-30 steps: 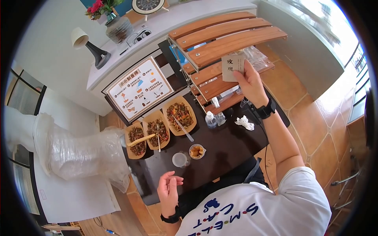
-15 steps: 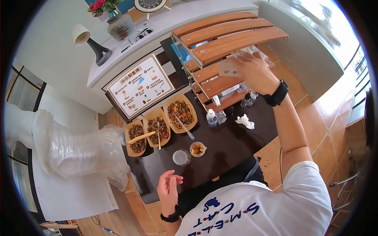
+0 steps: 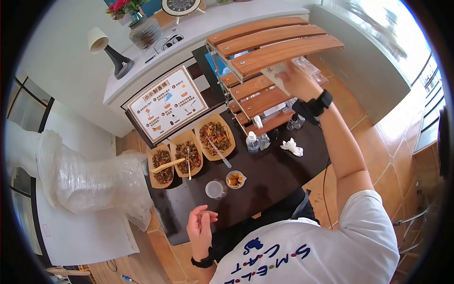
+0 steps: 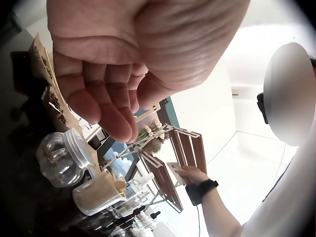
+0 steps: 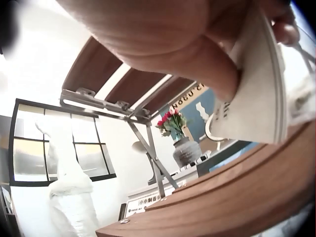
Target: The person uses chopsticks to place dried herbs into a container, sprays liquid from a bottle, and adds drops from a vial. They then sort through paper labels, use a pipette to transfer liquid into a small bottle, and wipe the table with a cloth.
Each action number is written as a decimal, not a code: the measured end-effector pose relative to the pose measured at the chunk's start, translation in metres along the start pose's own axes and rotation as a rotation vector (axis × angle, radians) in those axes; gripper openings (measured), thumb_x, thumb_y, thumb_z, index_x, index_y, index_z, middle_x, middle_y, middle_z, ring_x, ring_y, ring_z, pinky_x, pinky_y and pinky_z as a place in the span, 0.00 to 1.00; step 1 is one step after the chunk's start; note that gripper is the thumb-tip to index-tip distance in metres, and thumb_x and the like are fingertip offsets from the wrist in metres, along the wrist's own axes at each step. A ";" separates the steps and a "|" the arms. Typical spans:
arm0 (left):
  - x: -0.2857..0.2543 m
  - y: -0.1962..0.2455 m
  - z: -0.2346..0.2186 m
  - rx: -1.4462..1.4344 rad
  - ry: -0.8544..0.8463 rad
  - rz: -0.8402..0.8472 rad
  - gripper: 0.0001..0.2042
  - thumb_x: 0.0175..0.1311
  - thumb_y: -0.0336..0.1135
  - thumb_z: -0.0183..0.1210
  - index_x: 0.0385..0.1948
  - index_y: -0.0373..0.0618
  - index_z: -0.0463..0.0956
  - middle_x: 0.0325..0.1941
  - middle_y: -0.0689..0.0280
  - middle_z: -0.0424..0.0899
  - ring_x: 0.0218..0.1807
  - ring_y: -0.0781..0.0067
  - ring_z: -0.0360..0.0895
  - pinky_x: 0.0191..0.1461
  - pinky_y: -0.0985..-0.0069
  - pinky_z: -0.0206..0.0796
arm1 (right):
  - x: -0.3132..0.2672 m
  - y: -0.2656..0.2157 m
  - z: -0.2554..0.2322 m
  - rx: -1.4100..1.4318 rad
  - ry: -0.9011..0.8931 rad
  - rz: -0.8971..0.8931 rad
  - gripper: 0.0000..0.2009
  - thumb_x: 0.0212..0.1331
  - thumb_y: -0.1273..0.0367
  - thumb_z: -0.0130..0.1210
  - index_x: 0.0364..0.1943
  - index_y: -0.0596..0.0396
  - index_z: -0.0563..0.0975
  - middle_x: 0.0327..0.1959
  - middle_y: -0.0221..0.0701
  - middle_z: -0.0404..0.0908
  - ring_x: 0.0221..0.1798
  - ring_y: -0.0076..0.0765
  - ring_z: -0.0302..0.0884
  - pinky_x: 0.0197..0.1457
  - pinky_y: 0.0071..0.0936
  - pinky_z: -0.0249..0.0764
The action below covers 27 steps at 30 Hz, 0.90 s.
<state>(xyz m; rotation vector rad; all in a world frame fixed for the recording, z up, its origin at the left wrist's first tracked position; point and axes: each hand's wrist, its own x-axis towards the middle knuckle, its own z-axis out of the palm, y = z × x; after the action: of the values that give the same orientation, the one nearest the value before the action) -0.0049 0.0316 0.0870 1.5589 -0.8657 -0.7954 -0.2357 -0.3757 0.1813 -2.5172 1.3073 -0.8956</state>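
I have the thumb and fingers (image 5: 217,74) of my right hand (image 3: 305,86) pinching a small stack of pale printed cards (image 5: 254,101), held tilted between the upper and lower slats of the wooden rack (image 3: 291,53), on the far right. I see the clear plastic packaging (image 3: 306,66) near that hand. My left hand (image 3: 199,230) hovers by the near edge of the dark bench (image 3: 274,184), its fingers (image 4: 111,111) idle and loosely bent. Just beyond it I can make out a clear jar (image 3: 214,189) and, to its right, a small cup (image 3: 235,180) of amber pieces. Farther left, three paper trays (image 3: 189,158) of dried mix sit in a row before a printed sign (image 3: 168,105), a wooden scoop (image 3: 168,165) across the leftmost. Small bottles (image 3: 252,142) stand beside the rack, left of a crumpled tissue (image 3: 292,147).
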 end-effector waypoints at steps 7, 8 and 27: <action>-0.006 -0.002 -0.003 -0.007 0.006 0.015 0.10 0.77 0.28 0.50 0.54 0.35 0.72 0.40 0.58 0.86 0.38 0.76 0.81 0.48 0.79 0.75 | 0.001 0.008 0.040 -0.172 0.123 0.036 0.21 0.59 0.71 0.52 0.56 0.66 0.69 0.49 0.61 0.77 0.51 0.73 0.78 0.54 0.59 0.74; -0.007 -0.002 -0.004 -0.005 0.008 0.013 0.10 0.77 0.28 0.50 0.54 0.35 0.72 0.40 0.59 0.86 0.38 0.76 0.81 0.48 0.79 0.75 | -0.001 0.007 0.040 -0.254 0.121 0.031 0.20 0.57 0.71 0.52 0.54 0.66 0.72 0.50 0.60 0.76 0.51 0.72 0.78 0.53 0.59 0.75; 0.026 -0.031 0.006 0.279 0.096 0.150 0.32 0.60 0.28 0.70 0.66 0.42 0.65 0.63 0.64 0.71 0.60 0.71 0.71 0.64 0.71 0.65 | -0.131 -0.096 0.013 0.565 -0.438 -0.433 0.21 0.53 0.72 0.68 0.53 0.58 0.77 0.39 0.39 0.77 0.42 0.48 0.77 0.47 0.37 0.75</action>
<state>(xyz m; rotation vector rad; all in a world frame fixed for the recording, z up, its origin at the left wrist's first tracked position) 0.0067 0.0094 0.0543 1.7362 -1.0427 -0.5029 -0.2185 -0.2163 0.1530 -2.3555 0.3202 -0.6056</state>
